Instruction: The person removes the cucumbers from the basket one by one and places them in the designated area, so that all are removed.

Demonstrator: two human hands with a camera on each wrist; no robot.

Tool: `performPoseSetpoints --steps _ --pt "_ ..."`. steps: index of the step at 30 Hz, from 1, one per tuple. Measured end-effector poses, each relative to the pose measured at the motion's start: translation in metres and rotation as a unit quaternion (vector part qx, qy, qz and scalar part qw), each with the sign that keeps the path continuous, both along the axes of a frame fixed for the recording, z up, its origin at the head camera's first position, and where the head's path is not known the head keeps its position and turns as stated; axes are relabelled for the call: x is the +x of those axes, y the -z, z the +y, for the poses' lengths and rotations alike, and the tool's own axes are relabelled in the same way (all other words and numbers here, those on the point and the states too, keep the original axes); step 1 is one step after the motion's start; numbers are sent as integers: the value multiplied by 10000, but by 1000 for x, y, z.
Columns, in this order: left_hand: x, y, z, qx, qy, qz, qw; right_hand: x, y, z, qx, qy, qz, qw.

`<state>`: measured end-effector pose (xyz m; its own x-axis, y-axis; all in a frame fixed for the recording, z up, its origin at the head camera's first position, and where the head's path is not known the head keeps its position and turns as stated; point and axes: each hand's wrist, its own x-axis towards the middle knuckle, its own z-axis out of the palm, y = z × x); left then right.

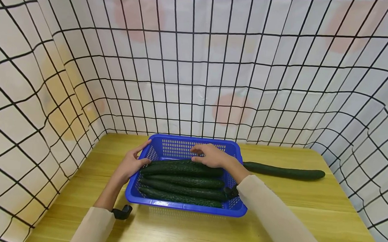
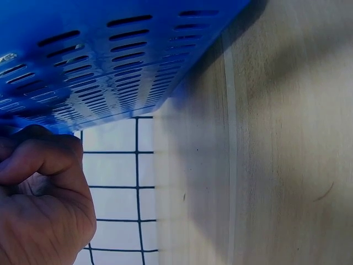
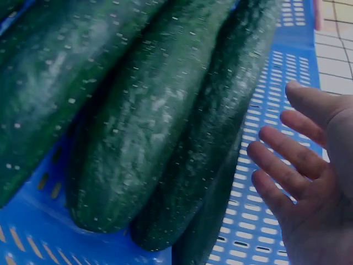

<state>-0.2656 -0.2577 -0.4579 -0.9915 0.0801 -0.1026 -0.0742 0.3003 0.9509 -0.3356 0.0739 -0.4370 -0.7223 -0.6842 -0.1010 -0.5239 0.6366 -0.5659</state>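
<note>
A blue plastic basket (image 1: pixel 183 207) with slotted walls holds several dark green cucumbers (image 1: pixel 183 180) lying lengthwise side by side. At its left side my left hand (image 1: pixel 132 165) grips the rim, thumb over the inner edge; the left wrist view has curled fingers (image 2: pixel 41 149) against the basket wall (image 2: pixel 127 61). Over the back of the basket hovers my right hand (image 1: pixel 212 156), holding nothing. In the right wrist view that hand (image 3: pixel 309 182) has parted, relaxed fingers beside the bumpy cucumbers (image 3: pixel 143 121), apart from them.
One more cucumber (image 1: pixel 284 171) lies on the wooden table (image 1: pixel 187 233) to the right of the basket. Black wire grid (image 1: pixel 207 62) encloses the back and both sides, with patterned white sheeting behind it. Bare wood shows in front of the basket.
</note>
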Motion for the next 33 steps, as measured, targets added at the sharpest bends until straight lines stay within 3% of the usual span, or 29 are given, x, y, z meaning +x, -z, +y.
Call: performPoseSetpoints --steps 13,20,27,33 --pt "0 2 0 -28 -122 32 9999 -1 13 -1 422 -250 -140 9987" --pt "-1 5 0 34 -155 54 9999 1 14 -3 767 -509 227 9955" --pt "-2 7 1 73 -194 126 9997 3 15 -2 733 -355 -247 9964" --pt "-2 6 2 31 -236 76 9997 2 16 -2 592 -490 266 9967"
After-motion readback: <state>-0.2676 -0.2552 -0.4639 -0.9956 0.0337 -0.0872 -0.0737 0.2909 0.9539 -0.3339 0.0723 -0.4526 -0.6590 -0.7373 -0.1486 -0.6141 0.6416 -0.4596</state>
